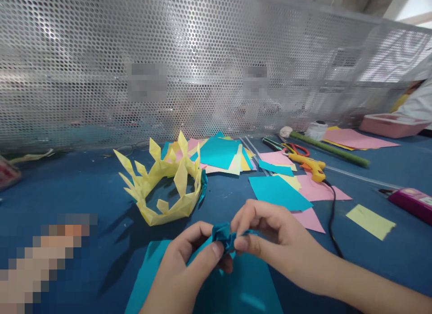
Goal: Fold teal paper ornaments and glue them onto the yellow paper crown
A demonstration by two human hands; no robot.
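Between my two hands is a small crumpled, folded piece of teal paper (222,235). My left hand (194,255) pinches it between thumb and fingers from the left. From the right, my right hand (270,233) grips its other side with thumb and fingertips. Below them a large teal sheet (243,287) lies on the table, partly covered by my hands. Just beyond my left hand stands a yellow paper crown (172,212) with pointed folded tips. A dark teal paper piece (203,187) sits on the crown's right side.
Behind the crown lies a pile of coloured paper (216,154). To the right are a yellow glue gun (312,165) with a black cord, red-handled scissors (299,148), a green stick (334,149), a purple case (413,203) and a pink tray (393,126). A perforated metal panel (189,43) rises behind.
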